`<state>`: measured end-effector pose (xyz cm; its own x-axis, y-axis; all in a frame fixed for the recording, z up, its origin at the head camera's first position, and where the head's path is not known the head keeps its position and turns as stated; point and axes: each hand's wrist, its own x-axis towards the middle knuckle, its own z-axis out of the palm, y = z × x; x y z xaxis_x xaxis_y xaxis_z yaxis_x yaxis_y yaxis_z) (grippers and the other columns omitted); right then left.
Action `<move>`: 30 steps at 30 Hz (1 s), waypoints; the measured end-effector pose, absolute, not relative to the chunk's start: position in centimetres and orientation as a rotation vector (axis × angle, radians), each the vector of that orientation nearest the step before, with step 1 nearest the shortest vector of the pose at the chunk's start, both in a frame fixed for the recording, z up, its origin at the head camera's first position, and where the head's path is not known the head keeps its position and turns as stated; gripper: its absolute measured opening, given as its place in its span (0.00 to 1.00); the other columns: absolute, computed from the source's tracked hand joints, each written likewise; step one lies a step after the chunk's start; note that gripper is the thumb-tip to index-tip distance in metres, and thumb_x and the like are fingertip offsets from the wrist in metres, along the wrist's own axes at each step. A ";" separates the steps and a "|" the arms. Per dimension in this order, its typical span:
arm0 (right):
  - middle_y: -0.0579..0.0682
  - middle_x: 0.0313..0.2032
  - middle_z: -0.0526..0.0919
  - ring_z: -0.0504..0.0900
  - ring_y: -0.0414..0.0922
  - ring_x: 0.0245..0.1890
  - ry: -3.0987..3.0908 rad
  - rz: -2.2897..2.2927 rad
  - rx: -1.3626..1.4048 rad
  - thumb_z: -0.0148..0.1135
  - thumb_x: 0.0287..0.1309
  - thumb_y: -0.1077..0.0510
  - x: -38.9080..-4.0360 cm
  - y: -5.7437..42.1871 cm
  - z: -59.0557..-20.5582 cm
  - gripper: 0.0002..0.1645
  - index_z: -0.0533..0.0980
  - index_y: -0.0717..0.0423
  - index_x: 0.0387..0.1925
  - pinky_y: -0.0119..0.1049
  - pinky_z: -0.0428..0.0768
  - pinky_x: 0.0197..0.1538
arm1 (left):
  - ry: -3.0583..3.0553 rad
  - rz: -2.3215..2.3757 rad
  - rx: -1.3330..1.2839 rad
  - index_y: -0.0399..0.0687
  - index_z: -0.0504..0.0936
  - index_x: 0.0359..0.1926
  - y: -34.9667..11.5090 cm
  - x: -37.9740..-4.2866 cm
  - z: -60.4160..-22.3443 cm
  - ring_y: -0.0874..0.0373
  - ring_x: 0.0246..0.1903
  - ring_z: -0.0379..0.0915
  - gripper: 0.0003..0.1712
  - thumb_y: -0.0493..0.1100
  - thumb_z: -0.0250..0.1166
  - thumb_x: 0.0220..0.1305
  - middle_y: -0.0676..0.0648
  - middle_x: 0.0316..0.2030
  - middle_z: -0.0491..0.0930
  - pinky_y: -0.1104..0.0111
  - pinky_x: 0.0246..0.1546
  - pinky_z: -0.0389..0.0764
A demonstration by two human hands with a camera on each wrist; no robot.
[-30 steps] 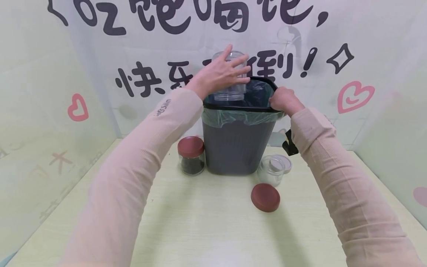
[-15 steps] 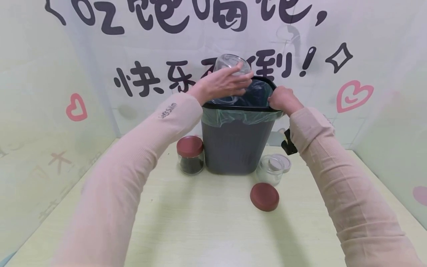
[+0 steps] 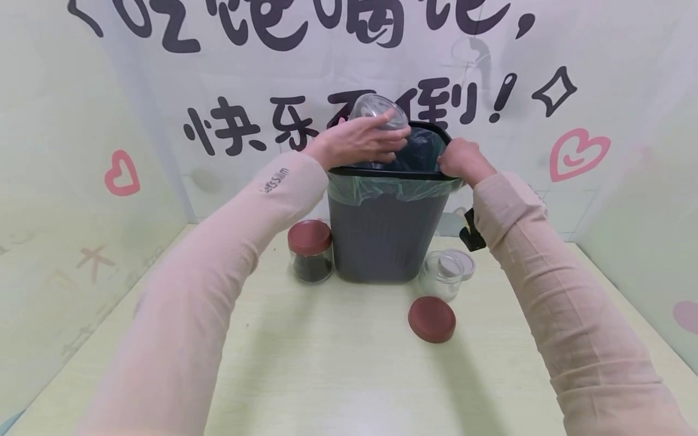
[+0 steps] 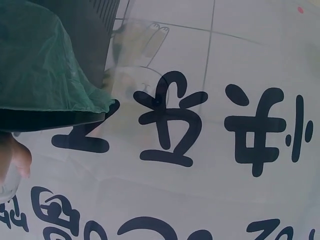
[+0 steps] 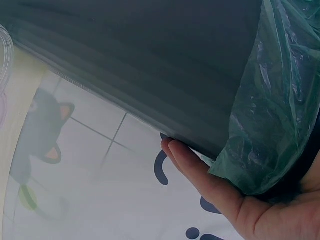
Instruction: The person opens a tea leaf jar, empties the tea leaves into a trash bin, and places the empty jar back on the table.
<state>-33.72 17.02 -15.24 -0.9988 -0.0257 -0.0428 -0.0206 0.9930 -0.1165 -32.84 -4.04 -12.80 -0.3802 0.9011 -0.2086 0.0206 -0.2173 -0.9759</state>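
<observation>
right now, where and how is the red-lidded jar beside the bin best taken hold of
Best taken around the glass sides of the red-lidded jar, probably from the front left: its round body stands upright, and the bin crowds its right side.

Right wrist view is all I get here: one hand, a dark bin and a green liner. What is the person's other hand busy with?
Observer: The left hand holds a clear jar, tilted, at the opening of the bin. The hand hides its lower end.
Operator: Fancy that! Is anything standing on the far side of the bin from my hand?
Observer: Yes, by the bin's left side in the head view stands a red-topped jar with something dark inside.
Operator: And any lid lying by itself?
Observer: A loose red lid lies on the table, nearer the person than the bin and toward their right.
</observation>
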 end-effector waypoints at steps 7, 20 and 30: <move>0.71 0.48 0.68 0.68 0.60 0.48 3.091 -0.169 -0.045 0.36 0.61 0.59 -30.8 15.7 -14.0 0.25 0.66 0.80 0.45 0.48 0.60 0.58 | -1.270 1.510 -1.113 0.60 0.58 0.63 -5.0 -33.1 -12.6 0.51 0.64 0.42 0.45 0.25 0.62 0.46 0.48 0.65 0.52 0.56 0.58 0.56; 0.70 0.49 0.67 0.67 0.60 0.48 3.085 -0.232 -0.008 0.37 0.60 0.59 -30.7 15.6 -14.1 0.25 0.65 0.80 0.46 0.48 0.62 0.57 | -1.485 1.279 -1.016 0.58 0.55 0.65 -6.1 -33.1 -11.4 0.50 0.64 0.46 0.43 0.30 0.62 0.51 0.47 0.65 0.54 0.57 0.60 0.55; 0.71 0.48 0.67 0.68 0.61 0.49 3.092 -0.201 -0.035 0.36 0.60 0.59 -30.6 15.7 -14.1 0.25 0.65 0.80 0.45 0.49 0.60 0.59 | -1.806 1.034 -1.026 0.57 0.53 0.66 -6.2 -33.0 -11.1 0.48 0.65 0.44 0.47 0.27 0.63 0.48 0.45 0.66 0.52 0.54 0.61 0.53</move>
<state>-30.58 15.65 -14.12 -0.9988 -0.0251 -0.0418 -0.0195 0.9913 -0.1301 -32.98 -6.24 -11.07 -0.3523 0.9050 0.2386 0.2521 0.3372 -0.9070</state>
